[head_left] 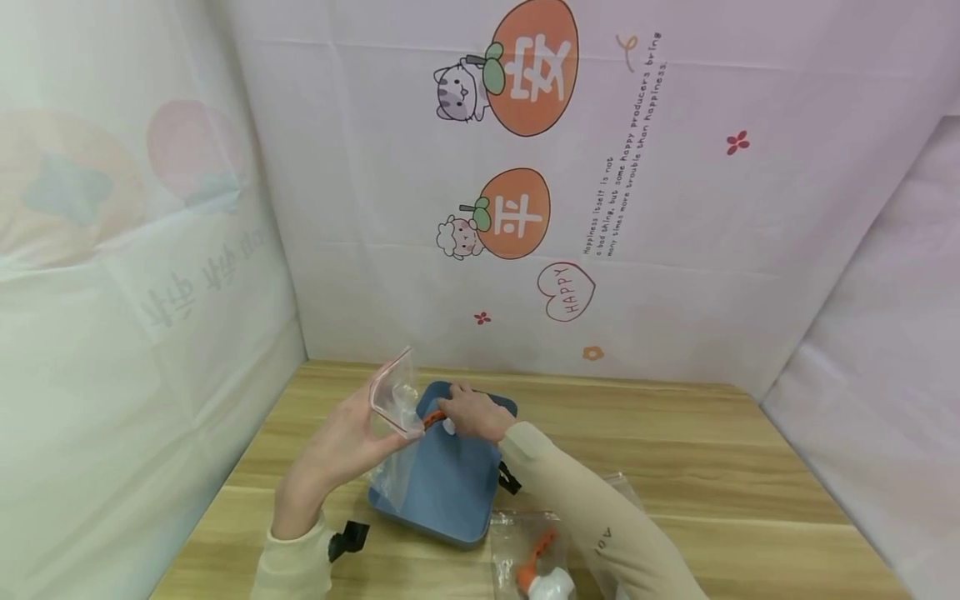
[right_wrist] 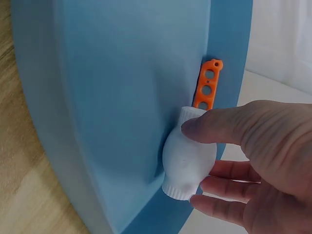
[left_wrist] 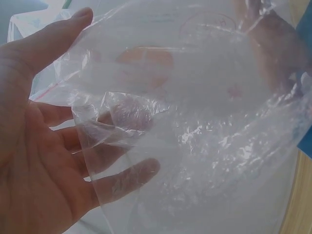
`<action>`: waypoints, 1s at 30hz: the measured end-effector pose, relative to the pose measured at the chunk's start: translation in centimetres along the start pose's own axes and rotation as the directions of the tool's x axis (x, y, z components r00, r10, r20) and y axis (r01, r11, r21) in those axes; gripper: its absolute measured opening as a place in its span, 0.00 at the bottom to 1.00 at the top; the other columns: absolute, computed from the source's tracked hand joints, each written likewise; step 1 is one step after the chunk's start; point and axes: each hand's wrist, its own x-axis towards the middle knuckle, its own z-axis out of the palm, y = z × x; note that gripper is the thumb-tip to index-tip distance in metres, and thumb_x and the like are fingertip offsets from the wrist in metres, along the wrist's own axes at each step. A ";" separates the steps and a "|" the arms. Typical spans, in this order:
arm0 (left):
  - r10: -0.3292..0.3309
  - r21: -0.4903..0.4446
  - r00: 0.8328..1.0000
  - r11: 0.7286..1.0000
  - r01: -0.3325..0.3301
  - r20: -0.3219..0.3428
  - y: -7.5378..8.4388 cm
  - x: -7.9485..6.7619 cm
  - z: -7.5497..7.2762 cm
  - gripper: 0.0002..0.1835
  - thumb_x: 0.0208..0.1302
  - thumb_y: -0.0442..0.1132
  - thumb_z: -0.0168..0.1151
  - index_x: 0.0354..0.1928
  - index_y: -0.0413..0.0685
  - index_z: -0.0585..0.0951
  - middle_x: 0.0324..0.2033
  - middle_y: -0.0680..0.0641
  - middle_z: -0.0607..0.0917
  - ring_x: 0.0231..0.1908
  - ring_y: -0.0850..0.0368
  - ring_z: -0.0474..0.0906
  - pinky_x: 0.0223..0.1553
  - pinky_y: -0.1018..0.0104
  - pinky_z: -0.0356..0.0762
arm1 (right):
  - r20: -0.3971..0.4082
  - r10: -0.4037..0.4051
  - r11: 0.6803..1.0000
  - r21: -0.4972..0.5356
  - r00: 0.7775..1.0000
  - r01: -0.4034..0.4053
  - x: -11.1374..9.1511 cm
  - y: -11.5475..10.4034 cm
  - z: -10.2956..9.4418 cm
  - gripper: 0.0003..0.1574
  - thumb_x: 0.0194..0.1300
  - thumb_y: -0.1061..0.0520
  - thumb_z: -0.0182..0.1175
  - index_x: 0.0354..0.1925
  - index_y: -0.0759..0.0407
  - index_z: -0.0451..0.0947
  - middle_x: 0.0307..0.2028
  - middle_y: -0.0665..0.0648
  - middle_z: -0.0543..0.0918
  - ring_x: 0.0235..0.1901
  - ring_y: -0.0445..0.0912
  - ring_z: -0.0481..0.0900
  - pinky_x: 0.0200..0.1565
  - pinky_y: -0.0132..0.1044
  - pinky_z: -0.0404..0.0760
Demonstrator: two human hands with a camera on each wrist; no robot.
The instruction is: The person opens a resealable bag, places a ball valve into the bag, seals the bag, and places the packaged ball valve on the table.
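Note:
My left hand spreads the mouth of a clear zip bag; in the left wrist view its fingers are extended and spread against the plastic. Over the far end of a blue tray, my right hand pinches a white bulb-shaped piece with ribbed ends between thumb and fingers. Beside the piece, an orange strip with round holes lies against the tray wall. Whether strip and bulb are joined is hidden behind the thumb.
Another clear bag lies on the wooden table near me, with an orange part and a white part inside. Further plastic shows under my right forearm. White printed cloth encloses the back and sides.

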 end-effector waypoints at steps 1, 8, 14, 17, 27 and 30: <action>0.001 -0.001 1.000 1.000 -0.001 0.000 0.0 0.0 0.0 0.52 0.55 0.53 0.74 0.77 0.64 0.53 0.60 0.44 0.77 0.50 0.51 0.81 0.47 0.51 0.80 | -0.002 0.002 1.000 0.000 1.000 -0.002 0.1 0.0 0.1 0.20 0.71 0.55 0.59 0.59 0.43 0.76 0.56 0.55 0.75 0.53 0.48 0.71 0.48 0.41 0.78; -0.002 -0.004 1.000 1.000 0.002 0.005 0.1 0.0 0.0 0.52 0.55 0.53 0.73 0.77 0.66 0.52 0.59 0.43 0.78 0.47 0.53 0.82 0.44 0.54 0.80 | -0.013 -0.012 0.996 -0.087 1.000 0.011 0.4 -0.4 0.4 0.19 0.72 0.54 0.57 0.58 0.39 0.78 0.53 0.54 0.77 0.49 0.48 0.72 0.47 0.40 0.79; -0.001 -0.004 1.000 1.000 0.001 0.007 0.2 -0.1 -0.2 0.52 0.55 0.52 0.74 0.77 0.62 0.53 0.55 0.44 0.80 0.46 0.54 0.82 0.45 0.53 0.80 | 0.000 0.004 1.000 -0.001 1.000 -0.004 0.4 -0.1 0.5 0.19 0.72 0.55 0.57 0.58 0.38 0.78 0.54 0.54 0.77 0.51 0.48 0.73 0.49 0.43 0.78; -0.001 0.001 1.000 1.000 0.001 0.009 0.2 -0.2 -0.3 0.52 0.56 0.53 0.73 0.77 0.62 0.52 0.56 0.44 0.79 0.48 0.53 0.81 0.46 0.52 0.80 | 0.021 0.021 0.997 0.075 1.000 -0.022 0.3 0.2 0.5 0.22 0.72 0.56 0.57 0.61 0.36 0.76 0.52 0.54 0.77 0.50 0.48 0.72 0.47 0.43 0.77; 0.005 -0.011 1.000 1.000 -0.005 -0.003 0.2 -0.2 -0.2 0.51 0.57 0.53 0.73 0.77 0.64 0.52 0.59 0.44 0.78 0.50 0.52 0.81 0.46 0.52 0.80 | 0.029 0.031 0.978 0.204 0.999 -0.037 0.4 0.8 0.8 0.25 0.69 0.55 0.59 0.62 0.38 0.76 0.47 0.53 0.76 0.43 0.46 0.68 0.42 0.41 0.75; 0.003 -0.002 1.000 1.000 -0.003 -0.004 0.2 -0.3 -0.1 0.51 0.56 0.53 0.73 0.77 0.65 0.52 0.58 0.44 0.78 0.49 0.53 0.81 0.45 0.55 0.81 | 0.015 0.013 0.975 0.221 1.000 -0.016 0.3 1.2 1.0 0.23 0.69 0.55 0.59 0.61 0.40 0.77 0.45 0.51 0.78 0.40 0.44 0.68 0.40 0.38 0.73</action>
